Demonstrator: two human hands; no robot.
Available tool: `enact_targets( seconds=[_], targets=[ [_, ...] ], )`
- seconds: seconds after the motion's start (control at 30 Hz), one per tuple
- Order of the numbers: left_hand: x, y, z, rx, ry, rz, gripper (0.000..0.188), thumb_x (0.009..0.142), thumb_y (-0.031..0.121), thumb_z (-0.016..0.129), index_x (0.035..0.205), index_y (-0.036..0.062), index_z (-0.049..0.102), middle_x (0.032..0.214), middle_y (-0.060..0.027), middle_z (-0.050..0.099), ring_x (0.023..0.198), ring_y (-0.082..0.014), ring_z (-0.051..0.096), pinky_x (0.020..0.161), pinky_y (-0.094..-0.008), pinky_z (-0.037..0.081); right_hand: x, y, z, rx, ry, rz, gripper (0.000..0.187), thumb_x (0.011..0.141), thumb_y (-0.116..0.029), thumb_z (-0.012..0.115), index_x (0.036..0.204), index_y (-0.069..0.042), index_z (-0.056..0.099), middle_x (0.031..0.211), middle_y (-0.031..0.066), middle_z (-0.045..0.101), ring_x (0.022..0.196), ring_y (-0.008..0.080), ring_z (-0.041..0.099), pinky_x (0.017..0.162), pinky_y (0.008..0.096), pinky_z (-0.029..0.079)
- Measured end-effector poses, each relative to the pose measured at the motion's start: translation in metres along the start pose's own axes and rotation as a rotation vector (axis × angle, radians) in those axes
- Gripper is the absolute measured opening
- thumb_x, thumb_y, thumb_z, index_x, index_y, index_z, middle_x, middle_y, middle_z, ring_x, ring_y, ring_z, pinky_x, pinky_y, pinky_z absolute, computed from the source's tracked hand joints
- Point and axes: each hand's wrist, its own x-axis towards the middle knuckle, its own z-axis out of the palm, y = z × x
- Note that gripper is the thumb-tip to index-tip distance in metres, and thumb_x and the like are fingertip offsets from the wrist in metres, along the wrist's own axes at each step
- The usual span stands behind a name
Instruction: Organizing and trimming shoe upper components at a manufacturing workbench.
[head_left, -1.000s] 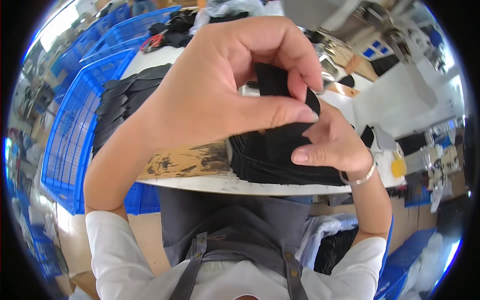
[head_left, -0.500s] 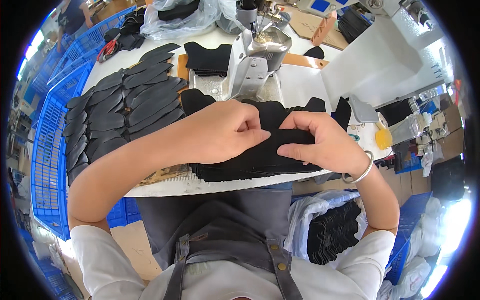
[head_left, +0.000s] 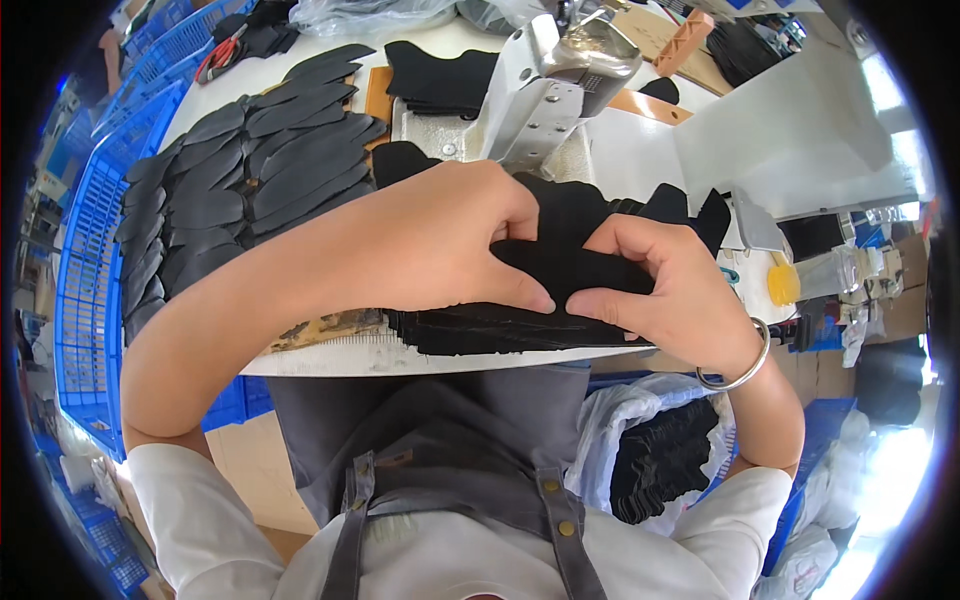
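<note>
Over the white bench (head_left: 330, 361), pinching a flat black fabric piece (head_left: 575, 272) in left hand (head_left: 470, 250) and right hand (head_left: 680, 285) with nearly closed fingers (head_left: 517, 207), near a translucent plastic bag (head_left: 597, 435) of wavy-edged black pieces (head_left: 660, 465).

Sewing wkshp: mach. head (head_left: 545, 112), stacked blk pcs (head_left: 470, 332), blue crate (head_left: 84, 310)

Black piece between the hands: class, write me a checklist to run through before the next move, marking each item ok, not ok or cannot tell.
1. Left hand has a grip on the black piece: ok, thumb and fingers close on it.
2. Right hand has a grip too: ok, at the piece's right end.
3. Only one layer held: cannot tell, black blends into black.
4. Stack edges even: not ok, the near layers look staggered.
5. Bangle away from the machine: ok, it sits on the right wrist.
</note>
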Motion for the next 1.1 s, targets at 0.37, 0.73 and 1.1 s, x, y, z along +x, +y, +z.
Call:
enact_targets(
  seconds=[0.37, 0.73, 1.1],
  targets=[
    [0.0, -0.003, 0.0, -0.024, -0.003, 0.026, 0.034, 0.074, 0.023, 0.078, 0.076, -0.0023, 0.055, 0.051, -0.0058, 0.043, 0.048, -0.0119, 0.037, 0.047, -0.0313, 0.029, 0.004, 0.001, 0.002, 0.008, -0.035, 0.091, 0.027, 0.074, -0.015, 0.075, 0.085, 0.002, 0.057, 0.061, 0.0092, 0.058, 0.05, 0.0137, 0.052, 0.05, 0.0285, 0.042],
    [-0.005, -0.006, 0.002, 0.086, 0.094, 0.171, 0.034, 0.074, 0.023, 0.076, 0.074, -0.0036, 0.055, 0.056, -0.0124, 0.051, 0.051, -0.0225, 0.048, 0.051, -0.0351, 0.037, 0.013, -0.01, 0.001, -0.265, -0.033, -0.107, 0.038, 0.067, -0.021, 0.08, 0.083, 0.003, 0.055, 0.069, 0.0192, 0.059, 0.062, 0.0346, 0.058, 0.059, 0.0346, 0.046],
    [-0.021, -0.011, -0.011, 0.219, 0.069, 0.083, 0.033, 0.08, 0.024, 0.072, 0.07, -0.0025, 0.056, 0.061, -0.0141, 0.059, 0.06, -0.029, 0.06, 0.055, -0.0364, 0.044, 0.017, -0.019, 0.002, -0.279, -0.107, 0.022, 0.039, 0.064, -0.019, 0.082, 0.081, 0.003, 0.054, 0.066, 0.0169, 0.056, 0.057, 0.0278, 0.052, 0.057, 0.0327, 0.044]
  ],
)
